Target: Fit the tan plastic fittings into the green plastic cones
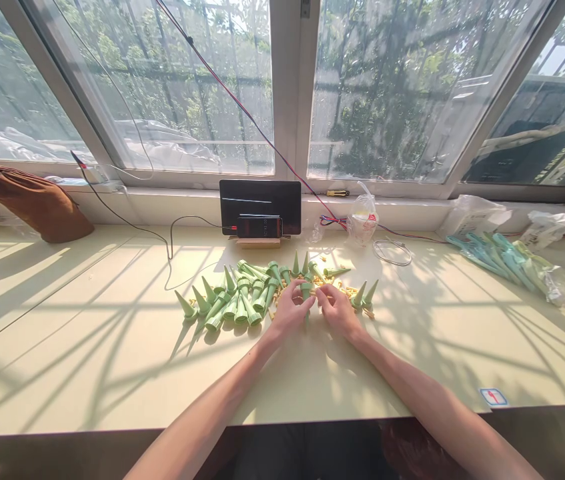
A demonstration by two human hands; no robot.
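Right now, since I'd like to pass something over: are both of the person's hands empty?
No, the left hand holds a green cone between its thumb and fingers.

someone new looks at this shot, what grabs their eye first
Most likely the cluster of green cones on the sunlit pale table, most of them to the left of the hands. At its front, the left hand holds a single cone point down, with the right hand close beside it. Behind, a dark tablet stands at the back of the table, with a phone in front of it.
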